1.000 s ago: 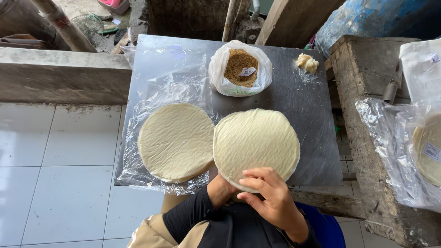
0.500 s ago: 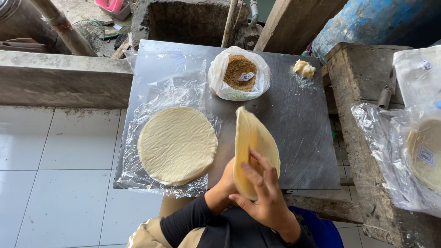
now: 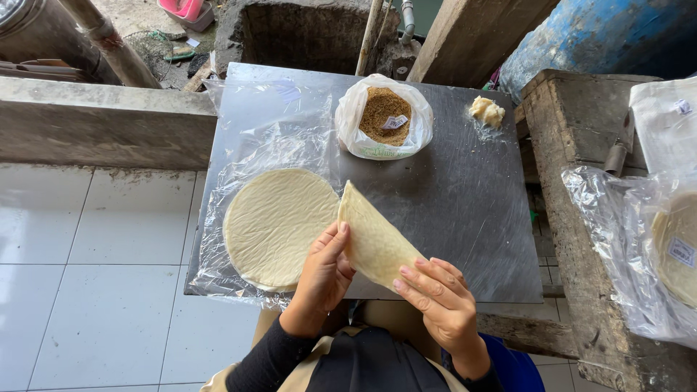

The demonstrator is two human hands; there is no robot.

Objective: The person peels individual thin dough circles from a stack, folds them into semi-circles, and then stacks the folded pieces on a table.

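Just below the centre of the frame I hold a thin round wrapper (image 3: 372, 236), folded into a half-moon and lifted off the steel table (image 3: 465, 196). My left hand (image 3: 324, 272) pinches its left edge; my right hand (image 3: 435, 294) grips the lower right edge with curled fingers. I judge it light, limp and easy to tear, best held by the rim with both hands. To its left, a stack of wrappers (image 3: 276, 226) lies on clear plastic film (image 3: 261, 138). At upper centre, an open white bag (image 3: 385, 120) holds brown crumbs; a pale lump (image 3: 486, 111) sits right of it.
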